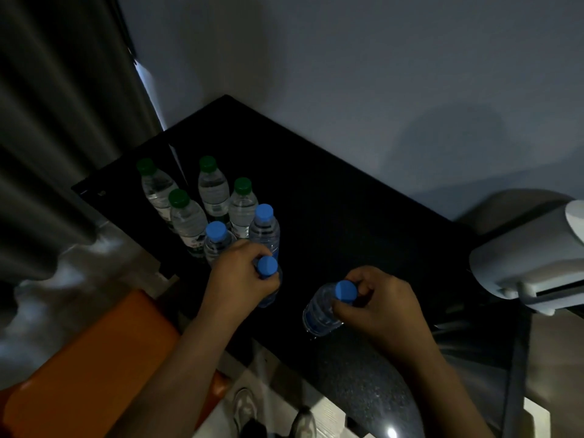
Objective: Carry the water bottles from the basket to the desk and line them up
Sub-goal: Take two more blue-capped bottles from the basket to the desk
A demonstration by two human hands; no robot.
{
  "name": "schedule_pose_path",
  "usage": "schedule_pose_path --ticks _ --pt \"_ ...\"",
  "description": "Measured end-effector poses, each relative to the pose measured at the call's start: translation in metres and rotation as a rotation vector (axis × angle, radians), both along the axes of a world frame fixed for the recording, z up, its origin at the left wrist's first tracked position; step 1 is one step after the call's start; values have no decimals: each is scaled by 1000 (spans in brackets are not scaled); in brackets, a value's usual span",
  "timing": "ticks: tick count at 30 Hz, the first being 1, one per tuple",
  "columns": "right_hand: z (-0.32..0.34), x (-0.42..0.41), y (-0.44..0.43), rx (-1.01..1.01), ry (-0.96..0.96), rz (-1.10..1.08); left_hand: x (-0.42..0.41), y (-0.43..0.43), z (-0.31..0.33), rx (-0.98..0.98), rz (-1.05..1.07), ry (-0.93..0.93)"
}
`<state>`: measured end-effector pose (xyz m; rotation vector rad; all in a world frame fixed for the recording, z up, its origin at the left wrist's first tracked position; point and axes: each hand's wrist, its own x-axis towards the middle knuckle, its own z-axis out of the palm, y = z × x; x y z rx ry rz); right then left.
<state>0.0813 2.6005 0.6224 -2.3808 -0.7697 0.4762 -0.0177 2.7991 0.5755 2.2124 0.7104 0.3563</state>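
Several clear water bottles stand in two rows on the black desk (331, 197): green-capped ones (213, 188) at the back, two blue-capped ones (264, 229) in front of them. My left hand (240, 276) grips the neck of another blue-capped bottle (268, 281), upright at the near end of the rows. My right hand (379, 308) holds a tilted blue-capped bottle (320, 311) by its neck over the desk's front edge. The basket is not in view.
An orange seat or box (85, 368) sits at the lower left beside the desk. A grey curtain (63, 121) hangs on the left. A white appliance (531, 260) rests at the desk's right end. The wall stands behind the desk. My shoes (271, 415) show below on the floor.
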Motion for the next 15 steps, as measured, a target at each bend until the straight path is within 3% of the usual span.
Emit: schedule_pose_path --ticks 15 --pt "-24 14 20 26 32 60 5 6 -2 -42 21 -17"
